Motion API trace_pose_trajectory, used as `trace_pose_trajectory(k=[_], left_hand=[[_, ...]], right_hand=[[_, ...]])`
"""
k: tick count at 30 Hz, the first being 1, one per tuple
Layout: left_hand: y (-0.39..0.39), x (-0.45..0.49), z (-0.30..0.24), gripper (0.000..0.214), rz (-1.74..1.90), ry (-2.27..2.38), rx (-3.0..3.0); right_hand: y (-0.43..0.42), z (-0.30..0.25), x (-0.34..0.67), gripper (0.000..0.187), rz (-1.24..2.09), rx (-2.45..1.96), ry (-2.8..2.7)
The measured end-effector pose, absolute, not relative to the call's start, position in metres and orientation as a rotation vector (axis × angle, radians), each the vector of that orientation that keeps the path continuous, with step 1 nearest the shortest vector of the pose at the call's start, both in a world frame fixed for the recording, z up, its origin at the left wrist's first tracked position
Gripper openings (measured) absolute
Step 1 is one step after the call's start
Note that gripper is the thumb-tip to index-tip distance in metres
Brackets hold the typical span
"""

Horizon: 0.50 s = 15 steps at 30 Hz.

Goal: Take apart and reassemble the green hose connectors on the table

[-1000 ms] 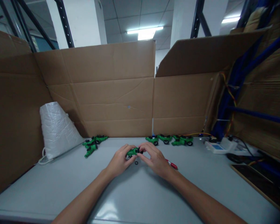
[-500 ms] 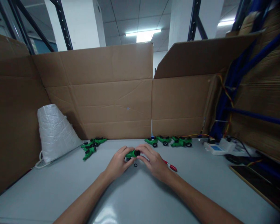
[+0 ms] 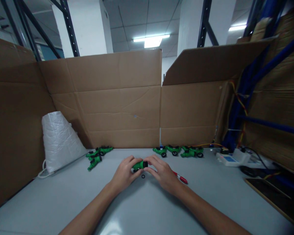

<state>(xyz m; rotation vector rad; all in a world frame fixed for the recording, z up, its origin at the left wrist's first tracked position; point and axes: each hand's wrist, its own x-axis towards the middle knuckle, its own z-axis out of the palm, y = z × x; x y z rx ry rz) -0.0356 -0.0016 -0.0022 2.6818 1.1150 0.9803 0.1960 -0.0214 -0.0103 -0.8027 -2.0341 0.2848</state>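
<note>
Above the grey table (image 3: pixel 147 209), my left hand (image 3: pixel 124 173) grips a small green toy vehicle (image 3: pixel 138 165) with black parts by its left end. The fingers and thumb of my right hand (image 3: pixel 161 171) are closed on the black part at its right end. Fingers cover much of the toy. Just below it, a small black ring (image 3: pixel 143 176) lies on the table. A red-handled screwdriver (image 3: pixel 182 179) rests beside my right hand, its tip end hidden behind the wrist.
Several similar green toys (image 3: pixel 94 162) lie at the back left. More, with black wheels, stand at the back right (image 3: pixel 173 150). A white wrapped bundle (image 3: pixel 61 143) is at left. Cardboard walls (image 3: pixel 117 107) enclose the table. A power strip (image 3: pixel 229 159) with cables and a dark panel (image 3: pixel 271 197) lie at right.
The whole view has shifted slightly, so everything sits a little lower. The green toy has turned slightly between my fingers; both hands keep their hold.
</note>
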Motion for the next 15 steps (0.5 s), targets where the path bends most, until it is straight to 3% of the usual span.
trace_pose_trajectory(k=[15], left_hand=[[-0.0012, -0.0356, -0.0018, 0.032, 1.016, 1.194, 2.72]], right_hand=[[-0.0217, -0.0151, 0.1957, 0.02, 0.361, -0.91, -2.019]])
